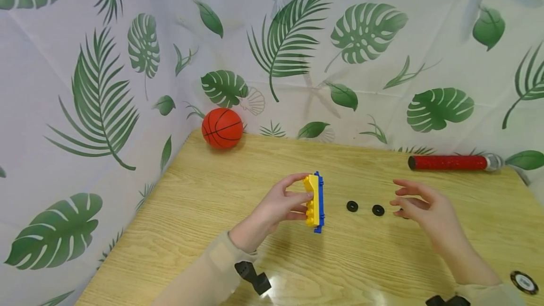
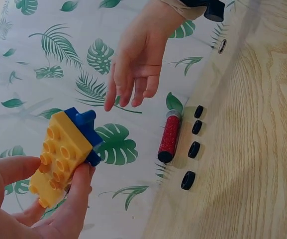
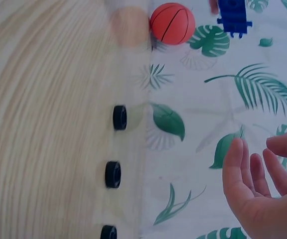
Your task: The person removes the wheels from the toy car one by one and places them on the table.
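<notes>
In the head view my left hand grips a toy car body of yellow studded blocks on a blue base, held up on its side above the table. Small blue axle stubs stick out of the base. The left wrist view shows the thumb and fingers on the yellow blocks. Apart from it, my right hand hovers over the table with loosely bent fingers and nothing between them. Below and beside it lie several small black toy wheels in a row; the right hand partly covers one in the head view.
An orange-red basketball sits at the table's far left corner. Along the back right edge lies a red glittery cylinder with a silvery end. A round black-and-white chip is at the near right. Leaf-patterned cloth hangs behind the wooden table.
</notes>
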The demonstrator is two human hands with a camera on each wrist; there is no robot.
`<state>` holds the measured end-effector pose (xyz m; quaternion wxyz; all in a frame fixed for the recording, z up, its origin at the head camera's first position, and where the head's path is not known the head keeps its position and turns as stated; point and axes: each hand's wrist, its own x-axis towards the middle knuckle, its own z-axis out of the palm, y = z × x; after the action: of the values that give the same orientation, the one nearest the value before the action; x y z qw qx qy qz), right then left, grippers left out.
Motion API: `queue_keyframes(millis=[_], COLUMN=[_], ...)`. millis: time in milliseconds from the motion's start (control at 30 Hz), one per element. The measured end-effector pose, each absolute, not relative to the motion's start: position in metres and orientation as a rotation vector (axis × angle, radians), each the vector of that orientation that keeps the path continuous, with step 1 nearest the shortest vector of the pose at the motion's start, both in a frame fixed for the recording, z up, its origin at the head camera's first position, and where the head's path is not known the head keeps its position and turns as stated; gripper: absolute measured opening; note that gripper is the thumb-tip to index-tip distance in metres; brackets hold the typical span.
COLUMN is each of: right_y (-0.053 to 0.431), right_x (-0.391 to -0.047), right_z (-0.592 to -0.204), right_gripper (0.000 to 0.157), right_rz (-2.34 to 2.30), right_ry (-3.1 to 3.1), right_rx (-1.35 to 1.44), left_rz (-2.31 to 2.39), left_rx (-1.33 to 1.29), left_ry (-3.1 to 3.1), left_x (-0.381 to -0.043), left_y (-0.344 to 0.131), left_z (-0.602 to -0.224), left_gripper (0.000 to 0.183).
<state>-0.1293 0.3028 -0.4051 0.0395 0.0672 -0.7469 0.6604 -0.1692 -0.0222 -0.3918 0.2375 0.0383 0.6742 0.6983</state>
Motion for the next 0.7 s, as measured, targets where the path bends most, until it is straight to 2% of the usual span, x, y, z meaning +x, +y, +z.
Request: queue_keyframes(millis=[300, 700], right_y=[0.281, 0.26], right_x=[-0.125, -0.123], right_z=[-0.398, -0.391], right_gripper=[0.037, 0.036], right_rz=[1.973, 1.94], right_ry=[-2.288, -2.373], right_rx=[0.326, 0.325], left_rz=[1.925, 1.983], left_rx=[0.122, 0.102], left_ry=[1.822, 1.809], left_x=[-0.169, -0.17], left_y=[-0.021, -0.021], left_z=[-0.393, -0.393], left_gripper=[0.051, 0.05])
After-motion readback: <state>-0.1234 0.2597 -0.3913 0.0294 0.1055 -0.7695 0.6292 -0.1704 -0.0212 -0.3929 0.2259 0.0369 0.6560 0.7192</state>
